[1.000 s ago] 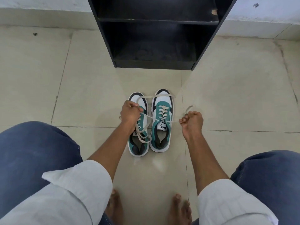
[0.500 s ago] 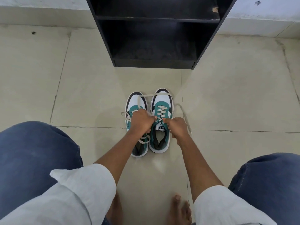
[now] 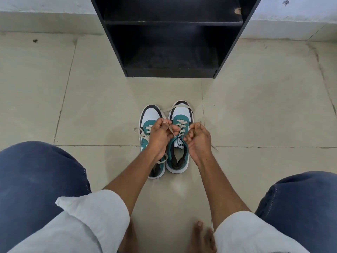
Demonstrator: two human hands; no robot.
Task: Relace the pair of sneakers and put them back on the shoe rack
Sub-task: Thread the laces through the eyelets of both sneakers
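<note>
Two white, teal and black sneakers stand side by side on the floor, toes toward the rack. The right sneaker (image 3: 180, 114) has its beige lace (image 3: 179, 106) threaded through the eyelets, with a loop lying over its toe. My left hand (image 3: 159, 136) pinches one end of that lace above the left sneaker (image 3: 150, 115). My right hand (image 3: 197, 138) grips the other end beside the right sneaker's tongue. The left sneaker's own lace hangs loose at its left side. Both hands hide the sneakers' middles.
A black shoe rack (image 3: 171, 73) with open shelves stands straight ahead against the wall. Beige floor tiles (image 3: 264, 110) lie all around. My blue-clad knees (image 3: 36, 179) sit at the lower left and right, bare toes (image 3: 200, 236) at the bottom.
My hands were spread wide with the lace pulled taut a second ago. They have come together over the right sneaker's tongue, and the lace ends now cross between them.
</note>
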